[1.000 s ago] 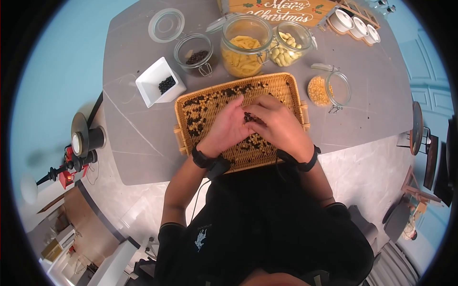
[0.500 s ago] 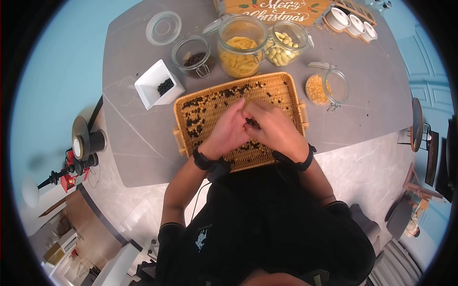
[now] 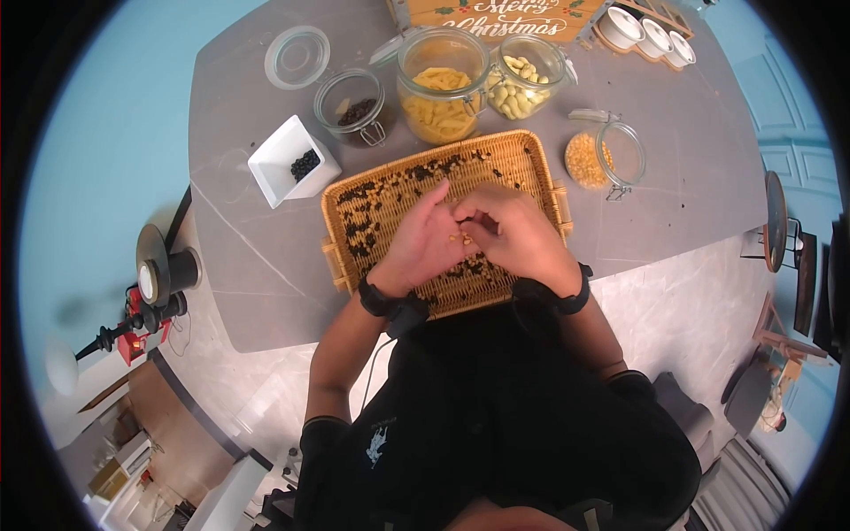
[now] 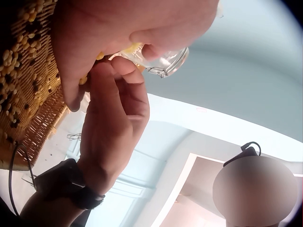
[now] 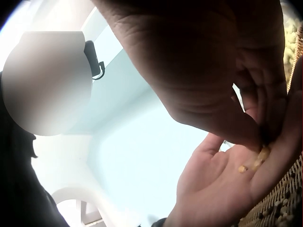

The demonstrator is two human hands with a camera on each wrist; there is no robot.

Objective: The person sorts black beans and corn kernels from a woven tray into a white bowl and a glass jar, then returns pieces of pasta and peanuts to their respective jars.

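- Now, yellow kernels show on the upturned, unclenched left hand; half a second ago none showed.
- The right hand pinches (apparently) dark beans above the wicker tray, colours seemingly parting.

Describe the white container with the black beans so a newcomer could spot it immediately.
On the grey table, find the large wicker tray. Just past its far left corner in the head view is the white container. It has a squarish mouth and opaque walls around black beans, whereas the jar beside it is round, clear glass.
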